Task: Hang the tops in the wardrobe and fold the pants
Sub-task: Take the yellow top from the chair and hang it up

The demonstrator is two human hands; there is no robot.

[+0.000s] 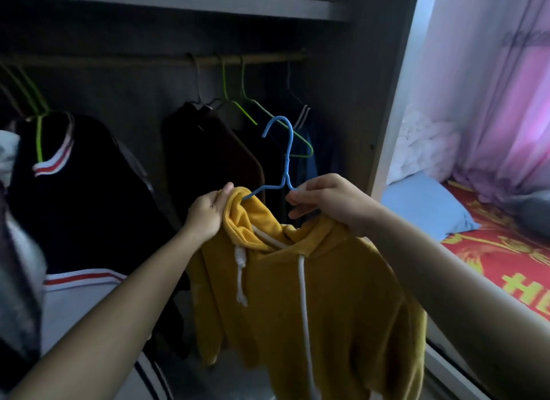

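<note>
A mustard-yellow hoodie (327, 295) with white drawstrings hangs in front of the open wardrobe on a blue wire hanger (284, 149). The hanger's hook points up, below the wooden rail (148, 60). My left hand (208, 215) grips the hoodie's hood at the hanger's left arm. My right hand (330, 203) pinches the hanger's right arm together with the neckline. The hanger's lower part is hidden inside the hoodie.
Dark tops (214, 161) hang on green and dark wire hangers at the rail's right; a black top with red-white striped trim (74, 191) hangs on the left. The wardrobe's side panel (387, 131) stands right. Beyond it a bed (506, 256) with a blue pillow (425, 209).
</note>
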